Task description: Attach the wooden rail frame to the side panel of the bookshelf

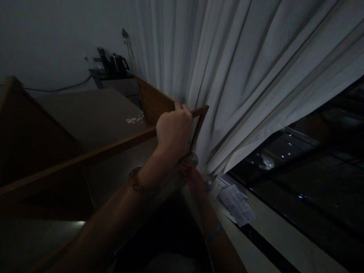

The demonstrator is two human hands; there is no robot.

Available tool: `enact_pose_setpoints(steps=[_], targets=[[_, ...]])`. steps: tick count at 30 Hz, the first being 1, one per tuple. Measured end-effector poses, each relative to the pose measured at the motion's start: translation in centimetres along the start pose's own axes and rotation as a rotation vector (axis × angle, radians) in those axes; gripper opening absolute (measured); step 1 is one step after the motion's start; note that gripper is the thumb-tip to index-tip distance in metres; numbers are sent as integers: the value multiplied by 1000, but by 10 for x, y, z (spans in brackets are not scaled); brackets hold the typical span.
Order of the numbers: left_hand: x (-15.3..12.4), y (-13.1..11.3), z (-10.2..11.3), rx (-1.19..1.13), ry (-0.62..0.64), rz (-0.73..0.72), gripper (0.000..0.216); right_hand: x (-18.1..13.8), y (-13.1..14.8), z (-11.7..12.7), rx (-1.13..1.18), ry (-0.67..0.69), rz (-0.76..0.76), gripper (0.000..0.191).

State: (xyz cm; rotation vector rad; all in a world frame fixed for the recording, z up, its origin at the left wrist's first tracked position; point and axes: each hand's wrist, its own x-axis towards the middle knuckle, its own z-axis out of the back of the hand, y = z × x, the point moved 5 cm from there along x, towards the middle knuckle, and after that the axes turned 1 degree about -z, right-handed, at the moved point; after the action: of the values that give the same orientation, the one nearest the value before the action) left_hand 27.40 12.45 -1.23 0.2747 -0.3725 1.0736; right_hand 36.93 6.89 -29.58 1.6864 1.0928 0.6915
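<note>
My left hand (174,129) is closed over the top rail of a brown wooden frame (85,157), close to its far corner by the curtain. A beaded bracelet (135,181) sits on that wrist. My right hand (195,181) is lower, just under the left forearm and partly hidden by it. Its fingers curl against a pale grey rounded object (186,162) that is too dark to name. A thin band (214,232) circles the right wrist. Inside the frame lies a flat dark surface (93,113) with a small white smear.
A white pleated curtain (241,76) hangs straight ahead and to the right. Loose papers (236,204) lie on the pale ledge below it. Dark glass (313,178) fills the right side. A kettle (118,64) stands on a small stand at the back wall.
</note>
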Motion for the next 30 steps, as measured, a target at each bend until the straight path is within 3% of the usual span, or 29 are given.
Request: enact_pose_setpoints(steps=[6,10,14,23,30], targets=[[-1,1,0,-25,0,9,30,2,6,2,-21,-35,46,27],[0,0,0,0,-1,8,31,-1,13,-3,-57,5,94,28],[0,0,-1,6,-11,2,29,-8,15,-6,-218,65,165,26],[0,0,-1,18,-1,9,30,-8,30,-1,-564,48,370,21],[0,1,-1,3,-5,11,30,-9,26,-2,-482,65,252,31]])
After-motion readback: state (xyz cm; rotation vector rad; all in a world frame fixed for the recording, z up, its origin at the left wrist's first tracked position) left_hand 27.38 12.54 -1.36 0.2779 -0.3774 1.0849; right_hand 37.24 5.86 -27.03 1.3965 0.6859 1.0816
